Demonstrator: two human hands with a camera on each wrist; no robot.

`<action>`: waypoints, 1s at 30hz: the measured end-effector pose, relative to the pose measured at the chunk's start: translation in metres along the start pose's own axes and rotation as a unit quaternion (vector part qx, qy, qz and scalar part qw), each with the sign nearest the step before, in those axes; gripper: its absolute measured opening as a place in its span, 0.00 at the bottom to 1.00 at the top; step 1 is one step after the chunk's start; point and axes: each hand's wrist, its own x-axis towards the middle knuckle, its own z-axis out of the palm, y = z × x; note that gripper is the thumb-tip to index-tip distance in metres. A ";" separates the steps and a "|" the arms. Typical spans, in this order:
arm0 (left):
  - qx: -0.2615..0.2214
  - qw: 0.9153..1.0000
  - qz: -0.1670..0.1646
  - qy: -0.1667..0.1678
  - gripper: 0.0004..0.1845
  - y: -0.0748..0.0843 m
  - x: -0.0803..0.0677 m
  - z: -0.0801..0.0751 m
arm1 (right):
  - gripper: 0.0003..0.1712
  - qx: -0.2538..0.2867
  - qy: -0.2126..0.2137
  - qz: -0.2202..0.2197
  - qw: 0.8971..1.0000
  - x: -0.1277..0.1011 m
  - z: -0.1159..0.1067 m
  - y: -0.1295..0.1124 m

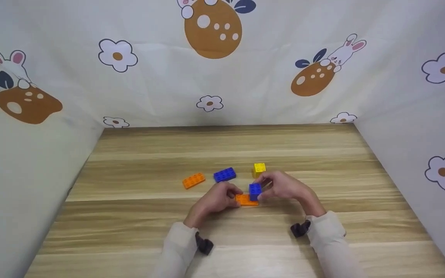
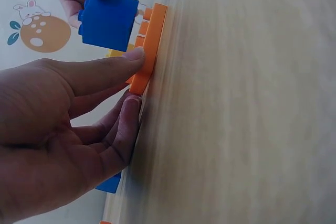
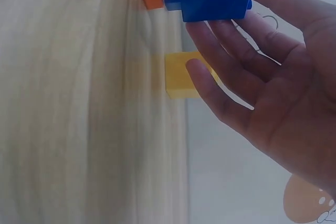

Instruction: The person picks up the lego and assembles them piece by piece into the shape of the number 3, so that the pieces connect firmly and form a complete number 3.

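Down on the tabletop (image 1: 129, 231), the left grip (image 1: 218, 197) pinched one end of an orange flat brick (image 1: 242, 200), and just above its other end, a slim gap between them, the right grip (image 1: 282, 185) held a blue square brick (image 1: 255, 192) pinched between thumb and fingers! Just beyond the right grip stood a yellow brick (image 1: 259, 169), while past the left grip lay a blue flat brick (image 1: 225, 175), with a second orange one (image 1: 194, 180) to its left.
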 end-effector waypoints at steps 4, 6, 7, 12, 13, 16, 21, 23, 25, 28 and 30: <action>-0.007 1.000 -0.004 0.001 0.15 0.000 0.000 0.000 | 0.21 -0.002 -0.005 -0.021 1.000 0.002 0.003 0.002; -0.008 1.000 -0.002 0.002 0.15 0.000 0.000 -0.001 | 0.21 -0.003 -0.005 -0.025 1.000 0.003 0.005 0.002; -0.004 1.000 0.004 0.004 0.14 0.000 0.000 -0.001 | 0.20 -0.005 -0.005 -0.027 1.000 0.003 0.005 0.002; 0.009 1.000 0.019 0.009 0.14 0.000 -0.001 0.000 | 0.19 -0.001 -0.006 -0.022 1.000 0.002 0.008 0.001; 0.010 1.000 0.020 0.010 0.14 0.000 -0.001 0.001 | 0.19 -0.001 -0.005 -0.021 1.000 0.002 0.008 0.001; 0.006 1.000 0.010 0.009 0.14 0.000 -0.001 0.000 | 0.19 -0.003 -0.001 -0.020 1.000 0.001 0.008 0.002; 0.003 1.000 0.003 0.007 0.14 0.001 0.000 0.000 | 0.19 -0.012 0.010 -0.022 1.000 0.001 0.008 0.003; 0.000 1.000 0.002 0.006 0.14 0.001 0.001 0.000 | 0.18 -0.013 0.012 -0.025 1.000 0.002 0.009 0.002; -0.001 1.000 0.001 0.004 0.14 0.001 0.001 0.000 | 0.18 -0.013 0.013 -0.026 0.999 0.002 0.010 0.002; -0.004 1.000 0.000 0.001 0.15 0.001 0.000 -0.001 | 0.18 -0.006 0.011 -0.024 1.000 0.003 0.011 0.000; -0.004 1.000 0.001 0.000 0.15 0.000 0.000 -0.001 | 0.18 0.003 0.011 -0.021 1.000 0.004 0.012 0.000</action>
